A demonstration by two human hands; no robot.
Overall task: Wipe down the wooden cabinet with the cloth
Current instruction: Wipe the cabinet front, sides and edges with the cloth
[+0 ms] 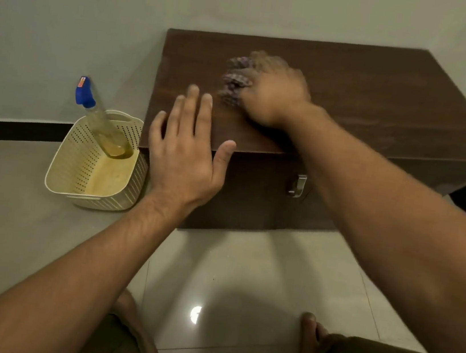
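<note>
Right hand (270, 92) (blurred) seems to grip the cloth (234, 82) on the cabinet (387, 93) top; left hand (187, 152) lies open, flat at its front edge. Press evenly, overlapping strokes, edge to edge.

The floor (243, 267) is made of shiny pale tiles. A dark wooden cabinet (386, 102) stands on it, with its back against the wall. A cream basket (57, 160) with little holes sits on the floor too, right beside the cabinet's left end. A spray bottle (104, 125) with a blue top leans inside the basket. A bare foot (308, 333) rests on the floor near the front.

On the cabinet's flat top lies a bunched cloth (234, 82), left of the middle. The right grip (270, 92) holds it down and looks blurry. The left grip (184, 151) is spread flat over the front left corner. I cannot tell if it touches the wood.
</note>
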